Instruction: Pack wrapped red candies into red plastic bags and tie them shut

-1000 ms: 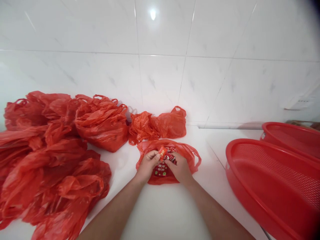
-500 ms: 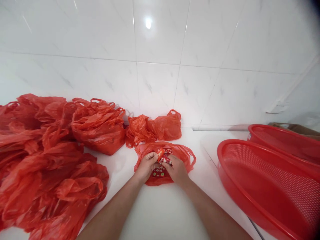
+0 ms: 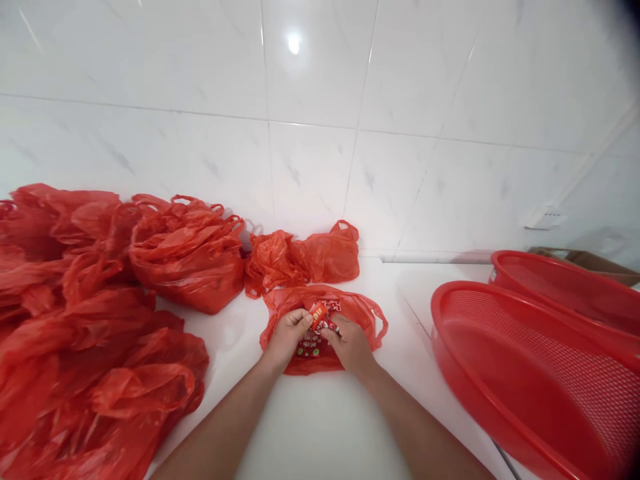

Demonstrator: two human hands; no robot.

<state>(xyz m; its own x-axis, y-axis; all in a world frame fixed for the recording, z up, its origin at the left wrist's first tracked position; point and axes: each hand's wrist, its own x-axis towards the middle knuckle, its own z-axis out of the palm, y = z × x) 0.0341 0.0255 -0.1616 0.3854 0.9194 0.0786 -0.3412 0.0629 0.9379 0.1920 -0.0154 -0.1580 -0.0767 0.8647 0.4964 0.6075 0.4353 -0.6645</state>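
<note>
A red plastic bag [image 3: 361,308] lies spread on the white counter. Above it, my left hand [image 3: 287,336] pinches a small orange-red wrapped packet [image 3: 319,310] between thumb and fingers. My right hand [image 3: 353,343] is closed on a small red-and-white wrapped packet [image 3: 326,325], close against the orange-red one. Whether the two packets are joined, I cannot tell. Beneath my hands shows a dark red printed package [image 3: 311,343] with white lettering and green spots, partly covered by my fingers.
Bulky red plastic bags [image 3: 90,320] crowd the left side, and a filled bag [image 3: 187,260] stands by the wall. Smaller red bags [image 3: 327,257] sit behind my hands. Two red mesh baskets [image 3: 505,360] occupy the right, with a brown box [image 3: 595,263] behind them.
The view has shifted slightly, so the bags at left sit a little further left. The orange-red packet has turned somewhat in my fingers. Both hands keep their grip over the bag.
</note>
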